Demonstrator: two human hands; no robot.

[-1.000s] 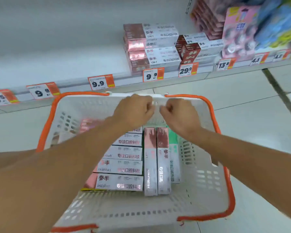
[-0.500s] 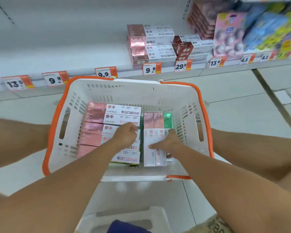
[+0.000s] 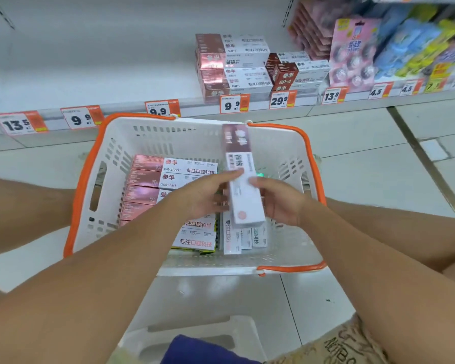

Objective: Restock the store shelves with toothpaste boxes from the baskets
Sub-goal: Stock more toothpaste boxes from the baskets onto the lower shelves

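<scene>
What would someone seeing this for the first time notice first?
First, the pink and white toothpaste box held lengthwise between the left hand and right hand, lifted over the white basket with orange rim. Beneath lie rows of matching toothpaste boxes. Behind, a mostly bare shelf carries orange price tags and one small stack.

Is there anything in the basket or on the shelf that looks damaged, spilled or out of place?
Nothing stands out. The toothpaste boxes lie in tidy rows in the basket, the shelf stack is square, and the lifted box between both hands looks intact.
</scene>
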